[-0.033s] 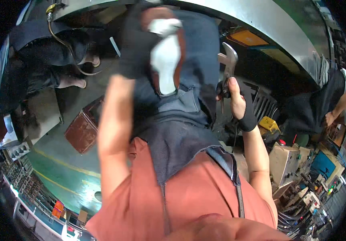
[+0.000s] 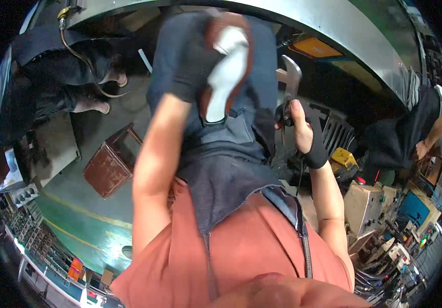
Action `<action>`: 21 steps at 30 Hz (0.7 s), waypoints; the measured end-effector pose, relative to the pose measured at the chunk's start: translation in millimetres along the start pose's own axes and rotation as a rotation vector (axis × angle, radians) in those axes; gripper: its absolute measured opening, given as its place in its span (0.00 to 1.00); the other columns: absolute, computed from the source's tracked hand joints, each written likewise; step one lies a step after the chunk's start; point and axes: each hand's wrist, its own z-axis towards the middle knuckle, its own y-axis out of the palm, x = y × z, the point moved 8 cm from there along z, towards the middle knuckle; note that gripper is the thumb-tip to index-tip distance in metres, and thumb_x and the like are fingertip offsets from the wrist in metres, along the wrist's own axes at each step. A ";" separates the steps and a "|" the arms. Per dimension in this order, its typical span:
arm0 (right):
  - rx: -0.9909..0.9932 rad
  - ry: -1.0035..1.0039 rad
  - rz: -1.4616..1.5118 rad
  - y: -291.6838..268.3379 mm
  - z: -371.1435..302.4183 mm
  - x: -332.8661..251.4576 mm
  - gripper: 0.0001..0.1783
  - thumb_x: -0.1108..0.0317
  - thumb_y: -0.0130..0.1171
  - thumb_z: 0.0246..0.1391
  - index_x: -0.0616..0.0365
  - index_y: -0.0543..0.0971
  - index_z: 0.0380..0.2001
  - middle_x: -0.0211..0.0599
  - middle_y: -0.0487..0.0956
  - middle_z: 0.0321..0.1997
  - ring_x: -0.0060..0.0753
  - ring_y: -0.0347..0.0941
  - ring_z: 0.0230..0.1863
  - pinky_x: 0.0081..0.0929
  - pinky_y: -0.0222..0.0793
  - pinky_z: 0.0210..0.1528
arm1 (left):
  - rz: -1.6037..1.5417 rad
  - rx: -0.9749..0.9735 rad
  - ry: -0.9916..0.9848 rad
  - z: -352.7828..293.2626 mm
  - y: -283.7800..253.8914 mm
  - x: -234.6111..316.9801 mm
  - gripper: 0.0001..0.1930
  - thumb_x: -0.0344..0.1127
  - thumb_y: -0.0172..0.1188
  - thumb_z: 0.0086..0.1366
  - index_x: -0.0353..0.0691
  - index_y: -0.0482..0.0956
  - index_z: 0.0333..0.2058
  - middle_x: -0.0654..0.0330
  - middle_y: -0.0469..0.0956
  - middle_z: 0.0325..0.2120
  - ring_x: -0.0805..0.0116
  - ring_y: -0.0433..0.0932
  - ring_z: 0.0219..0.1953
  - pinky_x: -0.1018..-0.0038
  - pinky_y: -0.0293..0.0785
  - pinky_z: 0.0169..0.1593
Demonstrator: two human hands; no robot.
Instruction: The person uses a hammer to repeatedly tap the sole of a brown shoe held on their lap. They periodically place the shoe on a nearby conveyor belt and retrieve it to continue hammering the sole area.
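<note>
A brown shoe with a white sole (image 2: 229,77) lies sole up across my lap, its narrow end toward me. My left hand (image 2: 196,64), in a black fingerless glove and smeared by motion, is closed around the shoe's far left side. Its fingertips are hard to make out. To the right of my knees, my right hand (image 2: 300,128) grips a hammer (image 2: 293,72) with a curved metal head pointing away from me. The thumb lies along its dark handle, and a black band covers the wrist. The hammer is apart from the shoe.
A metal bench edge (image 2: 329,25) curves across the far side. A brown bin (image 2: 107,169) stands on the floor to the left. Another person's legs (image 2: 62,77) are at far left; a co-worker's arm (image 2: 431,138) is at right. Machinery (image 2: 367,205) stands at lower right.
My left hand and forearm have shifted right, and the shoe's far end has swung right with them. My right hand and the hammer have hardly moved.
</note>
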 end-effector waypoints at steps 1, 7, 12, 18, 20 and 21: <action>-0.043 0.029 -0.001 5.4 -3.2 -3.3 0.27 0.49 0.36 0.65 0.60 0.75 0.29 0.31 0.75 0.27 0.23 0.71 0.28 0.23 0.66 0.34 | -0.050 -0.015 -0.012 -8.6 49.2 1.6 0.37 0.45 0.66 0.48 0.31 0.63 0.53 0.41 0.67 0.49 0.48 0.64 0.55 0.62 0.61 0.57; -0.203 -0.038 -0.359 -11.9 14.0 12.7 0.24 0.51 0.41 0.64 0.64 0.74 0.32 0.27 0.73 0.27 0.18 0.66 0.29 0.20 0.64 0.36 | -0.216 -0.061 -0.249 -50.5 71.2 -66.3 0.24 0.37 0.61 0.54 0.37 0.72 0.50 0.49 0.78 0.41 0.59 0.77 0.46 0.70 0.70 0.49; -0.499 -0.079 -0.675 -1.8 57.0 -6.5 0.21 0.54 0.47 0.60 0.65 0.74 0.33 0.30 0.71 0.24 0.20 0.65 0.28 0.25 0.64 0.33 | -0.263 -0.144 -0.086 -71.2 107.4 -40.3 0.40 0.41 0.61 0.54 0.28 0.54 0.60 0.39 0.59 0.58 0.48 0.57 0.62 0.65 0.54 0.63; -0.218 -0.592 -1.218 26.9 75.6 -28.5 0.23 0.48 0.49 0.56 0.57 0.75 0.20 0.47 0.73 0.18 0.53 0.71 0.20 0.40 0.67 0.24 | -0.145 -0.173 -0.088 -82.7 120.5 -56.6 0.44 0.48 0.60 0.56 0.29 0.48 0.62 0.38 0.52 0.61 0.46 0.50 0.65 0.63 0.49 0.64; -0.268 -0.764 -1.202 18.2 91.6 -5.7 0.21 0.49 0.51 0.56 0.56 0.74 0.23 0.46 0.73 0.20 0.53 0.72 0.23 0.40 0.68 0.25 | -0.022 -0.157 -0.019 -69.9 105.5 -37.6 0.44 0.52 0.58 0.58 0.29 0.47 0.62 0.37 0.54 0.59 0.46 0.53 0.64 0.63 0.50 0.64; -0.247 -0.784 -1.196 13.8 91.8 -7.4 0.20 0.49 0.51 0.55 0.56 0.74 0.24 0.46 0.73 0.20 0.52 0.72 0.23 0.40 0.68 0.25 | 0.061 -0.119 0.039 -62.0 96.0 -21.5 0.43 0.53 0.56 0.59 0.29 0.47 0.61 0.36 0.56 0.58 0.45 0.55 0.62 0.62 0.51 0.64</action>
